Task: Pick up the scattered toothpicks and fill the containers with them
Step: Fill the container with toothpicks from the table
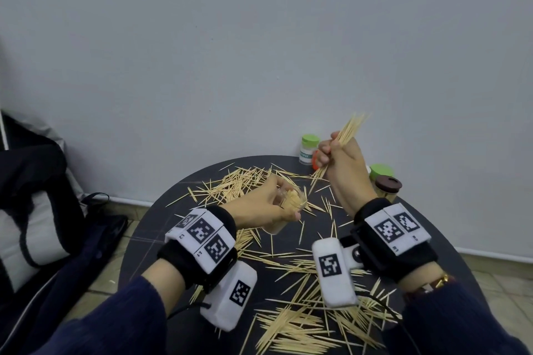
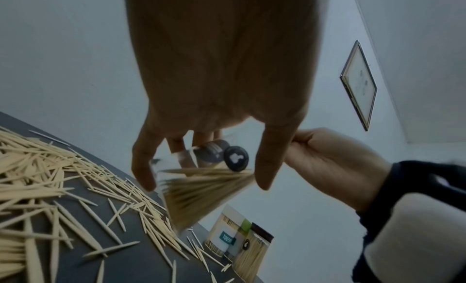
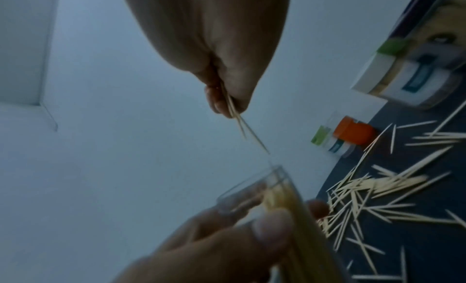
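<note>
My left hand (image 1: 278, 206) grips a clear container (image 1: 291, 199), tilted and packed with toothpicks, above the middle of the round black table (image 1: 150, 239). In the left wrist view the fingers (image 2: 142, 167) curl round that container (image 2: 201, 193). Raised to its right, my right hand (image 1: 331, 153) clutches a bundle of toothpicks (image 1: 353, 128) whose ends stick out above and below the fist. The right wrist view shows the bundle's tips (image 3: 248, 130) pointing down toward the container's mouth (image 3: 262, 179) without touching it. Scattered toothpicks (image 1: 291, 323) cover much of the table.
Against the wall at the table's far edge stand a green-lidded jar (image 1: 309, 147), an orange-lidded one (image 3: 353, 132), another green-lidded jar (image 1: 381, 171) and a brown-lidded jar (image 1: 388, 185) full of toothpicks. A dark bag (image 1: 43, 210) lies left of the table.
</note>
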The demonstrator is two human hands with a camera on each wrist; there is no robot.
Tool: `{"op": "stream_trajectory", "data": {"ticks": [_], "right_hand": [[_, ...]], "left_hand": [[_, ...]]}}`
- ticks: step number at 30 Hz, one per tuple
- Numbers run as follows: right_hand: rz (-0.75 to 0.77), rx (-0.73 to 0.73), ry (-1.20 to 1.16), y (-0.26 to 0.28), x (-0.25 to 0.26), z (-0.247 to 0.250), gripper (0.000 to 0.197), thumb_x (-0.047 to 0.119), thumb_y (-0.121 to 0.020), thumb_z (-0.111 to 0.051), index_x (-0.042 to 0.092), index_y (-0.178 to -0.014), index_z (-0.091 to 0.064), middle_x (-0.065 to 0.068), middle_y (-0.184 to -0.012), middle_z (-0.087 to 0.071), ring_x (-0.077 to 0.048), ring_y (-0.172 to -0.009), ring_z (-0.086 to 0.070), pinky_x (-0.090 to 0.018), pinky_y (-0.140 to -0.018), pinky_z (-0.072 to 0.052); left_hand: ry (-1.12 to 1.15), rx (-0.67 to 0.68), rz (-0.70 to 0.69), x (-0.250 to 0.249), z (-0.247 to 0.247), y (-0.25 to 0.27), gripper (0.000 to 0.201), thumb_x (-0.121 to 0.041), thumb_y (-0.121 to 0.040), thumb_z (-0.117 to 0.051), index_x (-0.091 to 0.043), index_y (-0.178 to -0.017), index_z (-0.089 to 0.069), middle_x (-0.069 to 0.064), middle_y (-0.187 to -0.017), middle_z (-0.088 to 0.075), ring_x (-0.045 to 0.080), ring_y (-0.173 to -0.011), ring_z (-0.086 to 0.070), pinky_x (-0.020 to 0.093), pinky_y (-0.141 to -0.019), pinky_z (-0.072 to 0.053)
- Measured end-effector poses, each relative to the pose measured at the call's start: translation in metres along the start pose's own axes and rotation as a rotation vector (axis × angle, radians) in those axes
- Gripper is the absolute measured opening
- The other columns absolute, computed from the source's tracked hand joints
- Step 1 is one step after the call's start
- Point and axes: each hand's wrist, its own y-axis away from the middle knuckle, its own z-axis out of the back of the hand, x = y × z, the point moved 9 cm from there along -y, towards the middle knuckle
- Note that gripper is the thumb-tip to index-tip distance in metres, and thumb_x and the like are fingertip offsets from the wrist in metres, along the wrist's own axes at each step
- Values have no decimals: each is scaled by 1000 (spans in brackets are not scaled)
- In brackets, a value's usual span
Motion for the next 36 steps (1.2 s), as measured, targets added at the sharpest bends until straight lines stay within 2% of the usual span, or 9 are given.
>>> {"op": "stream_trajectory", "data": {"ticks": [2,6,9,11,15,19,23,34,36], "right_hand": [[-8,5,-52,3,1,-4,28,0,-101,-20,17,-87,-38,0,-67,-36,-3,-44,-39,-21,-57,-33],[-45,39,-42,8,-7,-12,27,1,-101,-21,16,-88,-38,0,-67,-36,-4,-47,-41,-19,-56,-36],[-50,84,46,12,-13,-15,20,4,-102,-23,13,-96,-40,-1,-69,-41,-4,-51,-49,-18,-60,-43],[-55,115,114,15,-17,-18,14,7,-102,-25,9,-106,-39,-2,-70,-48,-3,-55,-58,-16,-58,-50],[-75,185,108,23,-19,-25,17,7,-102,-27,5,-114,-38,-2,-74,-62,1,-60,-63,-14,-58,-52],[-163,281,88,31,-27,-36,29,9,-102,-27,-6,-123,-39,-2,-83,-68,-2,-66,-66,-14,-60,-52],[-181,300,138,33,-30,-37,21,7,-101,-30,2,-114,-45,-9,-105,-63,3,-72,-66,-11,-62,-51],[-122,301,-5,29,-25,-34,18,3,-100,-28,12,-95,-43,-5,-84,-69,-8,-75,-69,-20,-64,-55],[-121,334,17,31,-26,-36,19,1,-99,-28,12,-92,-42,-4,-86,-69,-9,-77,-69,-21,-69,-56]], "left_hand": [[26,-1,-2,0,0,-2,49,-19,-87,-65,-21,-123,-32,5,-124,-58,13,-102,-56,17,-67,-42],[61,-65,-73,-9,4,0,47,-24,-83,-70,-20,-122,-43,0,-115,-59,7,-93,-57,13,-70,-46],[65,-114,-109,-13,8,0,51,-27,-78,-75,-14,-120,-51,5,-113,-64,19,-104,-60,32,-92,-49],[71,-143,-147,-15,12,-1,46,-28,-76,-77,-13,-114,-56,6,-110,-66,22,-104,-61,38,-95,-48],[115,-234,-198,-19,21,-1,45,-29,-75,-76,-15,-113,-56,1,-107,-67,17,-100,-63,32,-92,-50],[135,-258,-243,-23,24,2,43,-21,-79,-73,-31,-113,-49,-1,-107,-65,13,-100,-61,24,-89,-48],[74,-291,-219,-18,28,-1,40,-28,-75,-76,-11,-107,-58,2,-100,-66,20,-97,-62,33,-87,-49],[113,-281,-201,-17,26,-4,48,-27,-76,-76,-10,-116,-57,2,-107,-66,15,-99,-61,27,-88,-48],[180,-261,-215,-19,24,-3,46,-22,-78,-74,-10,-119,-56,2,-103,-65,11,-91,-61,21,-81,-49]]}}
